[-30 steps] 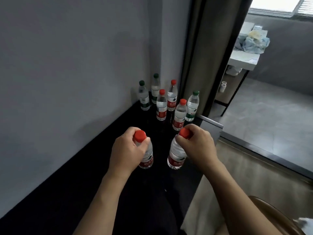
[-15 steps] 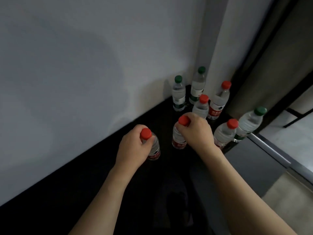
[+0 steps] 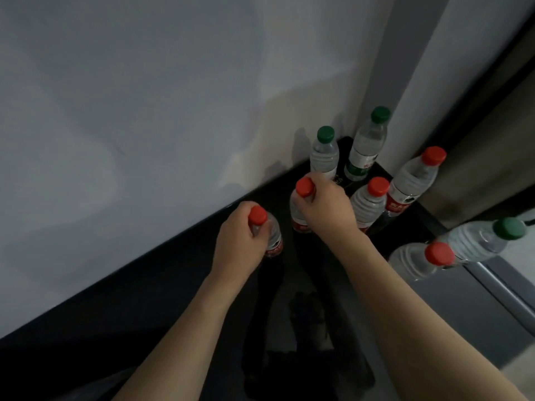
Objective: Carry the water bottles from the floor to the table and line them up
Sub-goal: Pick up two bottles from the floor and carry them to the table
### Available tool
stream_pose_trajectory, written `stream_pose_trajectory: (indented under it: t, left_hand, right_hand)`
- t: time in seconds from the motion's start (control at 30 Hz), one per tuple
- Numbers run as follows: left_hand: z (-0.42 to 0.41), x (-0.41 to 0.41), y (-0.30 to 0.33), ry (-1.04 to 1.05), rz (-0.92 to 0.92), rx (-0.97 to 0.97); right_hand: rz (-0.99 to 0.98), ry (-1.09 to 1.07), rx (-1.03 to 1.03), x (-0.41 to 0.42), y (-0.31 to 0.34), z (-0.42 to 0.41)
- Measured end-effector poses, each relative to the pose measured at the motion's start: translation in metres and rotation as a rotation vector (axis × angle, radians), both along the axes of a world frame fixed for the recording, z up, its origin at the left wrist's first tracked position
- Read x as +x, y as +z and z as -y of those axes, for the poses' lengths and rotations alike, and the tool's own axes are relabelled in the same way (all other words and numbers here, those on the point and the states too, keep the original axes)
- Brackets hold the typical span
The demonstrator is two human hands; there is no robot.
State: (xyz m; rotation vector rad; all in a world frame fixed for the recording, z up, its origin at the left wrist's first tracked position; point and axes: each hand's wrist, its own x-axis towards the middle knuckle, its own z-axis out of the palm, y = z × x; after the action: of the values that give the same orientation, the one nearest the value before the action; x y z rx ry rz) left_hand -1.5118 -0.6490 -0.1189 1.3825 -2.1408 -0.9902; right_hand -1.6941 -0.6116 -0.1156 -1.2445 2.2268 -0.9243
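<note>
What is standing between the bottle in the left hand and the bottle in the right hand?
Nothing. In the head view, only bare black table surface separates the left hand's bottle from the right hand's bottle.

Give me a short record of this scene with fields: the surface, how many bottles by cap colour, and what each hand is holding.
surface: dark glossy table against a pale wall
bottles in view: eight, all upright
red caps: five
green caps: three
left hand: grips the neck of a red-capped bottle
right hand: grips the neck of a second red-capped bottle
free bottles: six, grouped toward the corner
</note>
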Motion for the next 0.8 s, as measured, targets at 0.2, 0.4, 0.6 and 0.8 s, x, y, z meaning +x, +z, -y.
stream_pose_trajectory:
  t: [0.2, 0.4, 0.6, 0.8]
  left_hand:
    - [-0.001, 0.003, -0.004, -0.018, -0.063, 0.004]
    - [-0.002, 0.002, 0.001, 0.011, -0.042, 0.05]
    - [-0.016, 0.026, 0.018, 0.066, 0.034, 0.116]
    - [-0.048, 0.1, 0.03, 0.199, 0.139, -0.112]
  right_hand:
    - [0.034, -0.008, -0.067, 0.004, -0.013, -0.003]
    - [0.002, 0.014, 0.037, 0.007, 0.003, -0.006]
    - [-0.073, -0.078, -0.011, 0.03, 0.029, -0.04]
    - [-0.156, 0.084, -0.156, 0.102, 0.05, -0.057]
